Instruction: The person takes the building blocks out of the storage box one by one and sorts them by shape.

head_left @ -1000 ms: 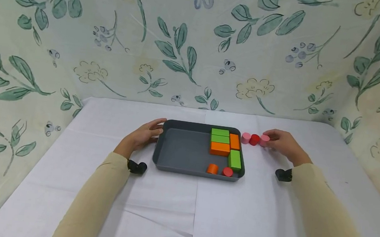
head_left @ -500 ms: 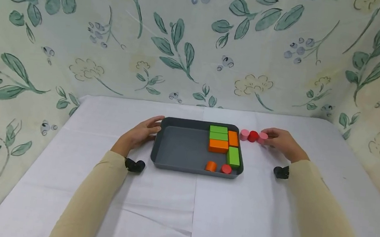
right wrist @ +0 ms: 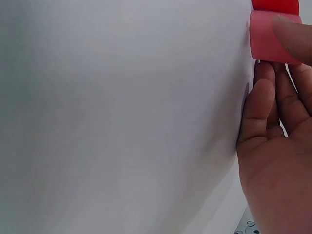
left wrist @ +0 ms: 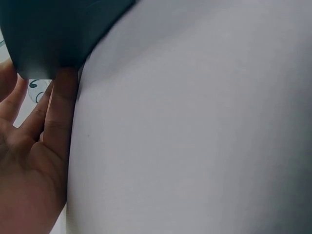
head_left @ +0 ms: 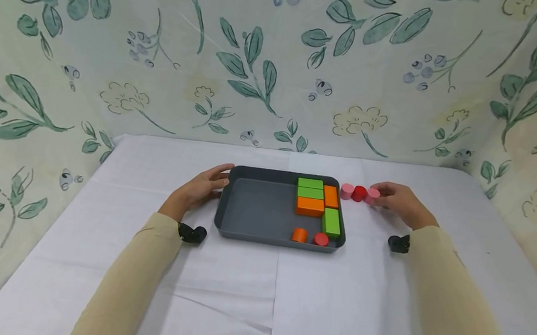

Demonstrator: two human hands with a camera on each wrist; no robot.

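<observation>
My left hand [head_left: 203,187] touches the left end of the dark grey tray [head_left: 253,239], its fingers fairly straight against the wall. In the left wrist view, fingers [left wrist: 62,112] reach up to the tray's side [left wrist: 53,39]. Just outside the tray's right wall stands a row of cylinder blocks: a pink cylinder [head_left: 347,191], a red cylinder [head_left: 359,194] and another pink cylinder [head_left: 372,195]. At the row's right end my right hand [head_left: 399,202] pinches that last pink cylinder [right wrist: 268,36]. Its thumb lies on the near side, with the other fingers beside and behind.
Green blocks [head_left: 331,223] and orange blocks [head_left: 310,207] fill the tray's upper right part. An orange cylinder [head_left: 299,235] and a red cylinder [head_left: 321,239] stand along its near wall. White cloth [head_left: 235,295] covers the table. A floral cloth [head_left: 278,70] hangs behind.
</observation>
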